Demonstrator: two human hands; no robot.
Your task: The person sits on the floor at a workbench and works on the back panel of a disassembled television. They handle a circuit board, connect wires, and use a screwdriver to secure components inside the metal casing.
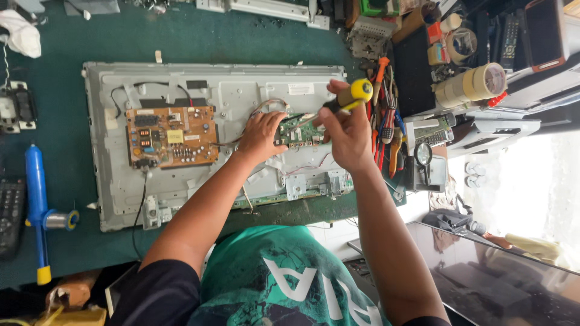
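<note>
My left hand (260, 136) rests on the left edge of a small green circuit board (297, 131) mounted on the grey metal back of an opened flat screen (199, 84). My right hand (344, 130) grips a screwdriver with a yellow and black handle (353, 93); its tip points down at the green board. A larger brown circuit board (171, 136) sits to the left on the same panel, with thin wires running between the boards.
Several hand tools (386, 121) lie to the right of the panel. Rolls of tape (474, 83), a magnifier (423, 154) and remote controls (510, 33) crowd the right side. A blue solder pump (37, 193) lies on the green mat (54, 54) at left. A dark screen (495, 271) lies at lower right.
</note>
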